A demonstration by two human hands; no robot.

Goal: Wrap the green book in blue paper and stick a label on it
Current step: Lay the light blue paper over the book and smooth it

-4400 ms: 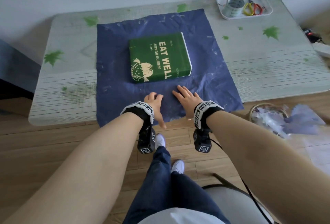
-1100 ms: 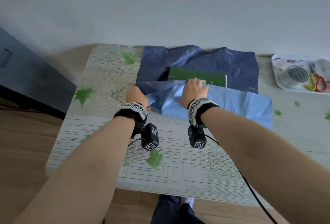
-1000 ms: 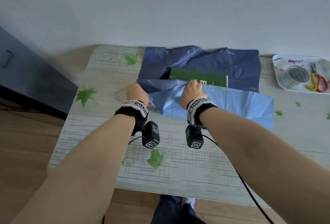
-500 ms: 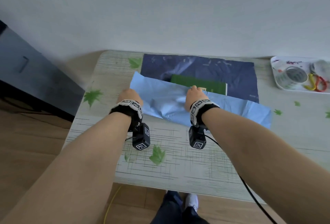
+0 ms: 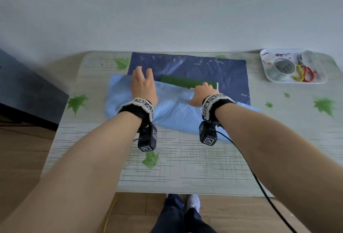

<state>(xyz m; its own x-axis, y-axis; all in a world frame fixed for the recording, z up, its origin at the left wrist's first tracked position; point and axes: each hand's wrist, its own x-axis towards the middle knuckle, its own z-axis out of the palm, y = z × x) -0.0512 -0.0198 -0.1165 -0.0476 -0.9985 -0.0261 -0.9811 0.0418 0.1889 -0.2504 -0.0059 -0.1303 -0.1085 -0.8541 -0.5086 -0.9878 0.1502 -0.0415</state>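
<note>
A pale grey-green table [image 5: 185,167] printed with green maple leaves fills the middle of the view, its far edge against a plain wall. On it lies a large sheet of blue wrapping paper [image 5: 187,69], dark blue on its upper face and light blue underneath. The near part of the sheet is folded away from the person, so the light blue underside [image 5: 172,110] faces up and covers most of the green hardback book [image 5: 185,81]. Only a narrow green strip of the book shows along the far side of the fold, with dark paper flat on the table beyond it.

The left hand [image 5: 143,86] is flat and spread over the left part of the folded flap, fingers extended toward the dark paper, gripping nothing. The right hand [image 5: 203,92] is curled at the flap's edge over the book's right end; whether it pinches the paper or only presses it cannot be told. Both wrists carry black bands with square markers.

At the far right corner sits a white rectangular tray [image 5: 323,78] holding a clear tape roll [image 5: 283,66] and yellow and red scissor handles [image 5: 304,72].
</note>
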